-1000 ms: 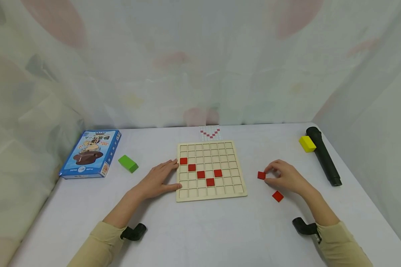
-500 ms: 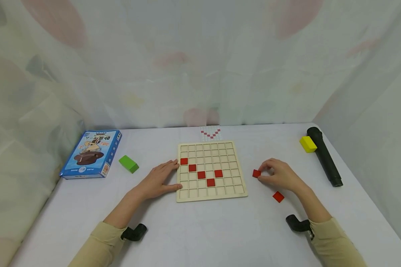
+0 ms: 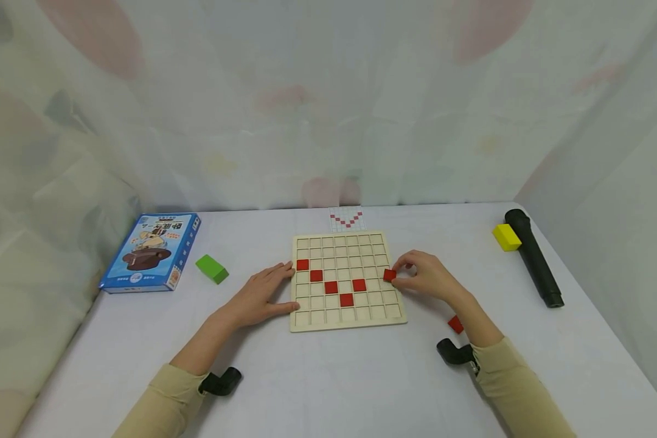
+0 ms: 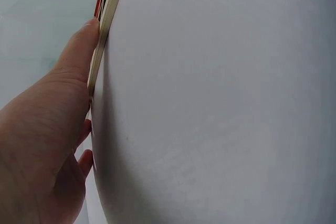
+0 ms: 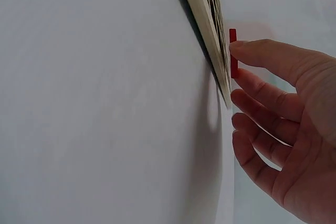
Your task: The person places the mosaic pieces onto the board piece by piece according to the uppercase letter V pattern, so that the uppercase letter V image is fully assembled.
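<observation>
A pale wooden grid board (image 3: 334, 243) lies mid-table, with several red square tiles (image 3: 316, 275) set in its cells in a slanting line that turns upward at the right. My left hand (image 3: 257, 295) rests along the board's left edge, thumb and fingertips touching the rim, fingers spread. Over the board's right edge, my right hand (image 3: 429, 277) pinches a red tile (image 3: 389, 275) between thumb and finger. The right wrist view shows that tile (image 5: 233, 53) held on edge, slightly off the board. Another red tile (image 3: 455, 323) lies on the table, partly hidden by the right forearm.
Behind the board lies a small card (image 3: 347, 219) printed with a red V pattern. A blue box (image 3: 150, 252) and a green block (image 3: 212, 268) are at the left. At the right, a yellow block (image 3: 506, 237) sits against a black microphone-shaped object (image 3: 533, 258).
My right hand has moved left with the pinched red tile, from the table beside the board to over its right edge. The left hand has stayed on the board's rim.
</observation>
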Motion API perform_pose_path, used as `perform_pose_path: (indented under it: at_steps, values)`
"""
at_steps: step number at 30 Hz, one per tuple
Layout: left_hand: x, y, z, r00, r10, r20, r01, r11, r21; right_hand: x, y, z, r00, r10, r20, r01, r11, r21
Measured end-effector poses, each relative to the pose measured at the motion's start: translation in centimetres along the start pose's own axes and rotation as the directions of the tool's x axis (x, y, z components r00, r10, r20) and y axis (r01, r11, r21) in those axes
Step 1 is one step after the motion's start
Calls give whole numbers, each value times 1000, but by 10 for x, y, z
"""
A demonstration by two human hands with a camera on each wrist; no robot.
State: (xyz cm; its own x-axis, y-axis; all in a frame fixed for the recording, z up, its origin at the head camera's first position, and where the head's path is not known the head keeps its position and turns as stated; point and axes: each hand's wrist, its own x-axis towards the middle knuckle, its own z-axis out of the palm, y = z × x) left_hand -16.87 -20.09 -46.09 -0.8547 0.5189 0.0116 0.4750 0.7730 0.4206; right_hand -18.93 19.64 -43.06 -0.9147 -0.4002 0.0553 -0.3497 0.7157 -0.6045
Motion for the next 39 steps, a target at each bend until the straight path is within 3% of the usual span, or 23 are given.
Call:
perform_pose_path:
  at_steps: [11,23,31,35,39]
  values:
    - [0,0,0,1000,-1,0,1,1000,-7,23,-19,13,999,-38,32,37,999,30]
    - [0,1,0,1000,-12,7,12,1000,-5,30,-21,18,998,-50,45,50,999,-13]
    - [0,0,1,1000,3,-4,-3,1000,0,15,-18,9,998,-47,31,45,998,49]
    - [0,0,1,1000,8,0,-8,1000,0,0,-8,0,997,-71,24,70,995,65]
    - [-1,0,0,1000,6,-2,-6,1000,1,-17,5,-9,998,-50,38,47,997,65]
